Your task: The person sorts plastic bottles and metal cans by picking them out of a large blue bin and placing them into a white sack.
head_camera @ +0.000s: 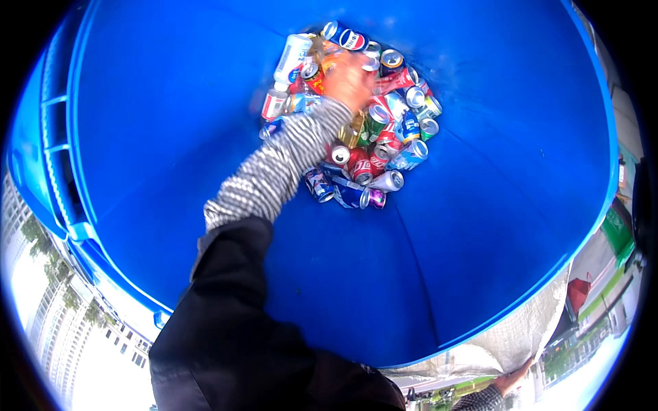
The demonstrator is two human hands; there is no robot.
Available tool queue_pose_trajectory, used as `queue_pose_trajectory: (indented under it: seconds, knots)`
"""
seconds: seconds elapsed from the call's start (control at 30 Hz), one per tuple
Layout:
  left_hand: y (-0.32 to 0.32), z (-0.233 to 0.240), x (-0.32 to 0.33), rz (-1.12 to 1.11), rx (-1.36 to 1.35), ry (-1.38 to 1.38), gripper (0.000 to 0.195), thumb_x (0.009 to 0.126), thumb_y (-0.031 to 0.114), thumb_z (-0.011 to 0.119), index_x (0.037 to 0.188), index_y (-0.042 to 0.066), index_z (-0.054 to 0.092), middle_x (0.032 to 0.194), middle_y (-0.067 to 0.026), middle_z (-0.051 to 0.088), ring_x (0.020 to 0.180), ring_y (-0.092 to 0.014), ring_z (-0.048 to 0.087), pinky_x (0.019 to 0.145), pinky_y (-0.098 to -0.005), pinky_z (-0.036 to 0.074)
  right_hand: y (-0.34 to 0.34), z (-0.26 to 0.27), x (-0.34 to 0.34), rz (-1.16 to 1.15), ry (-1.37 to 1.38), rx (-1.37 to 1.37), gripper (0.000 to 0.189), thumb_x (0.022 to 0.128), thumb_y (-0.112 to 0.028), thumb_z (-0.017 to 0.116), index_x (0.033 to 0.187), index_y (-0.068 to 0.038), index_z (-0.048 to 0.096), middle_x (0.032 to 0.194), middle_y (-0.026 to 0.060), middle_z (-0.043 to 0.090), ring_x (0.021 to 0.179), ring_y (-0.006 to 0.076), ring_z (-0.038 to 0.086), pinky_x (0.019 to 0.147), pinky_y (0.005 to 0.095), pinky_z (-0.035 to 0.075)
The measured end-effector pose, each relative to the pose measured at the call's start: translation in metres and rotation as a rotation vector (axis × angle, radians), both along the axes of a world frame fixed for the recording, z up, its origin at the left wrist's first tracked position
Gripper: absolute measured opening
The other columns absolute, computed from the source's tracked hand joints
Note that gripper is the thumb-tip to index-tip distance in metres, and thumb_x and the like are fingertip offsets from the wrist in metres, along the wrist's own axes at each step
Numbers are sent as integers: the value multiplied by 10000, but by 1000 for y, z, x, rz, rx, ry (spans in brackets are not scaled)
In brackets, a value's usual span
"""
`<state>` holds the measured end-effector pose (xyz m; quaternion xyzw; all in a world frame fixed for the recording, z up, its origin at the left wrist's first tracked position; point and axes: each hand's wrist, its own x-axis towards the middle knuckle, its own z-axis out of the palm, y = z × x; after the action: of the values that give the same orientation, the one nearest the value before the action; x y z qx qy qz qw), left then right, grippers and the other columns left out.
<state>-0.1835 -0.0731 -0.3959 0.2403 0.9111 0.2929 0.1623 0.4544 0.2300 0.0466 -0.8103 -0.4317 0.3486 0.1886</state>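
My left hand [349, 82], blurred by motion, is down among a heap of empty drink cans and bottles at the bottom of a big blue plastic bin [493, 221]. Its fingers are unclear, and whether it grips anything cannot be told. Above it lies a blue Pepsi can [352, 40]; to the left are a white plastic bottle [294, 57] and a clear bottle with a red and white label [274, 104]. Nearer to me are red cola cans [361, 165] and a silver-white can [386, 181]. My right hand [514, 377], outside the bin, is at the edge of a white woven sack [493, 344], holding it.
The bin's rim [613, 169] curves around the heap, with a ribbed blue edge [55, 149] at the left. Beyond the rim at the right are a green object [617, 234] and a red one [579, 294]. Buildings and trees show at the lower left.
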Motion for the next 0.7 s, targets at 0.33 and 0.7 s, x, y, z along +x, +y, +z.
queue_pose_trajectory:
  seconds: [0.33, 0.7]
  knots:
    - [10, -79, -43, 135, -755, -165, 773, 784, 590, 743, 1419, 364, 364, 1527, -228, 290, 1238, -445, 548, 967, -555, 456, -17, 7, -44, 15, -15, 21, 787, 990, -525, 481, 1555, -31, 248, 1601, 147, 269, 1460, 306, 295, 1187, 441, 262]
    - [-86, -53, -31, 490, 458, -627, 607, 830, 214, 766, 1374, 138, 509, 1241, -152, 620, 1130, -265, 619, 971, -388, 505, -6, -9, -6, -141, 161, -24, 735, 996, -506, 478, 1538, -40, 304, 1586, 139, 311, 1441, 323, 327, 1167, 448, 297]
